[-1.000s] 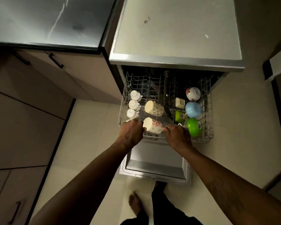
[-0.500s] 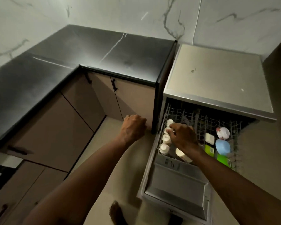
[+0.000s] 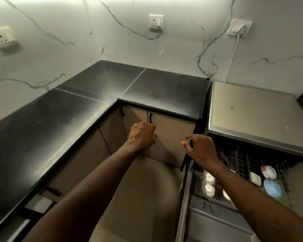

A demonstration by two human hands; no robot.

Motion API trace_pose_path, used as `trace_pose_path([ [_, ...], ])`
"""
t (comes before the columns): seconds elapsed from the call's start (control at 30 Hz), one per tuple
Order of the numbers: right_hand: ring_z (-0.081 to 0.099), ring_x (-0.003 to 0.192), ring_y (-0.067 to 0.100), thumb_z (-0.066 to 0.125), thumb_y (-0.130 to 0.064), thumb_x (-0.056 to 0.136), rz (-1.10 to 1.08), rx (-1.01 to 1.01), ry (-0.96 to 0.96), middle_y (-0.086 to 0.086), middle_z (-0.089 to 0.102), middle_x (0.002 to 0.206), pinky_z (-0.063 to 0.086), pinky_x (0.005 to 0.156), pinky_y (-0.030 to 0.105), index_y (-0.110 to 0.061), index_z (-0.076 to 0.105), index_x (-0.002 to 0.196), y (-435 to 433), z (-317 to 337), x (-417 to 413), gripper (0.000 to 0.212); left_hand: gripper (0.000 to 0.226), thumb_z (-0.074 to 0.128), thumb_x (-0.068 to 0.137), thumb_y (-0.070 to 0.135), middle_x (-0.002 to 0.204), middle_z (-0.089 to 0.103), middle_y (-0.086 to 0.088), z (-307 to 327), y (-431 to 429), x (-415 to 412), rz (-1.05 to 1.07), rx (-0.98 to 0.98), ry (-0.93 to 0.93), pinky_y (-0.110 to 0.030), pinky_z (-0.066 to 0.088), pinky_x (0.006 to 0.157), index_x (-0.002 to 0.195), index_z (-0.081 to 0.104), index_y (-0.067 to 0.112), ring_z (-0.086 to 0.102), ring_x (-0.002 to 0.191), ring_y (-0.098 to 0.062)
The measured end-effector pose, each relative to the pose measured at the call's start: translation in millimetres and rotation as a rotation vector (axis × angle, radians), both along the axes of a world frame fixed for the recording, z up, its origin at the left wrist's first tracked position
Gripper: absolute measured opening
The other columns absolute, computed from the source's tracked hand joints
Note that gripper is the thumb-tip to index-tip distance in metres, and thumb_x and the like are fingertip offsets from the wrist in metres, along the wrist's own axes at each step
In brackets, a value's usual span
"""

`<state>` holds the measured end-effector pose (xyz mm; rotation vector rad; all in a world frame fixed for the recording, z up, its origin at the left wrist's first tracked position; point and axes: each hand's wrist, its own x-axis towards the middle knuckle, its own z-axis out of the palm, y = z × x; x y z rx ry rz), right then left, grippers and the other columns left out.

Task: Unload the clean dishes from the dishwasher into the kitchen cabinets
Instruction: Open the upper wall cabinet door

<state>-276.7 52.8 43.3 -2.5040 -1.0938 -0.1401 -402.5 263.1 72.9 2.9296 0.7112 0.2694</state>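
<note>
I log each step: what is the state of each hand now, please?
Left hand: closed in a fist near the cabinet handle; contents cannot be told.
Right hand: open, holding nothing.

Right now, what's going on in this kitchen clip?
A person is unloading a dishwasher. The left hand is closed at the black handle of the corner cabinet door, which looks shut. The right hand hovers open and empty. Small white cups and a blue bowl wait in the rack.
</note>
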Motion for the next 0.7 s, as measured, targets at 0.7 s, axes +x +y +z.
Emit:
trace_pose_path([
  [0.7, 0.067, 0.105, 0.02, 0.065, -0.043, 0.092, -0.03, 0.447, -0.268, 0.0, 0.075, 0.111, 0.047, 0.098, 0.038, -0.025, 0.074, 0.114, 271.9, 190.2, 173.5, 0.03, 0.043, 0.064, 0.088, 0.053, 0.113, 0.073, -0.002, 205.3, 232.8, 182.9, 0.116, -0.045, -0.533, -0.034, 0.048, 0.092, 0.12, 0.07, 0.026, 0.066, 0.11, -0.022],
])
